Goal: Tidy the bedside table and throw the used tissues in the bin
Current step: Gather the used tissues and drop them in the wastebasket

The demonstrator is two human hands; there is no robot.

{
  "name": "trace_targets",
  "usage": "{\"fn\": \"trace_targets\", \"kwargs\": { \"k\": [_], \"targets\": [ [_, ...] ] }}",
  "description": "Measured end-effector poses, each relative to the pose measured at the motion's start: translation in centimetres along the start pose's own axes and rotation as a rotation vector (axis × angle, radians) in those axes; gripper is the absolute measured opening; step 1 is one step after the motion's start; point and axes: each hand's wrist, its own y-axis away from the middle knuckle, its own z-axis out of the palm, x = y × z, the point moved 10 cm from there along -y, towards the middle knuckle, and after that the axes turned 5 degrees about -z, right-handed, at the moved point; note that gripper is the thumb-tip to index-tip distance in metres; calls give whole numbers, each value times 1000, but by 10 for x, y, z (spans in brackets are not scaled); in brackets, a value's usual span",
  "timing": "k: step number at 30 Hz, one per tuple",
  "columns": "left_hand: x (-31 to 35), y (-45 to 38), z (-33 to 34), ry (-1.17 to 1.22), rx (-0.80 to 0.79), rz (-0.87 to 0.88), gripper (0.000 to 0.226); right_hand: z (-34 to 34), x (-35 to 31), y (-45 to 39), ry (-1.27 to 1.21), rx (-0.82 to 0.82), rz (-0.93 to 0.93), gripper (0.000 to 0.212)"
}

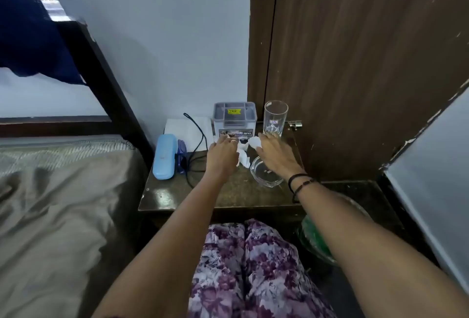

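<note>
**Bedside table: 2 hands at the crumpled tissues**

- Bedside table point(228, 194): dark wooden top, between the bed point(58, 190) on the left and a brown door point(355, 63) at the far right.
- Used tissues point(245, 155): white, crumpled, mid-table, just in front of the grey box point(234, 121), lying between the 2 hands.
- Left hand point(222, 156): palm down at the left edge of the tissues, fingers curled over them; whether they actually pinch the paper cannot be told.
- Right hand point(275, 154): palm down, fingers loosely spread, fingertips touching the right side of the tissues; black bands on the wrist.
- Glass bowl point(265, 174): clear, near right, partly under the right hand.
- Tall glass point(275, 118): upright, far right, beside the grey box.
- Blue case point(165, 156): left edge, lying lengthwise.
- Black cord point(196, 145): trailing beside the case.
- Bin point(319, 239): green-lined, on the floor, near right of the table.
</note>
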Motion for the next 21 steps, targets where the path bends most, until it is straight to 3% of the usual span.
{"fn": "trace_targets", "kwargs": {
  "k": [4, 9, 14, 21],
  "targets": [
    [-4, -34, 13, -48, 58, -17, 33, 17, 34, -27, 9, 8, 86, 27],
    [6, -70, 47, -191, -77, 77, 43, 41, 52, -64, 59, -78, 135, 25],
    [5, -79, 63, -324, -71, 145, 26, 62, 51, -83, 201, -139, 106, 20],
    [-14, -82, 22, 61, 119, -38, 22, 26, 57, -80, 15, 105, 136, 17]
  ]
}}
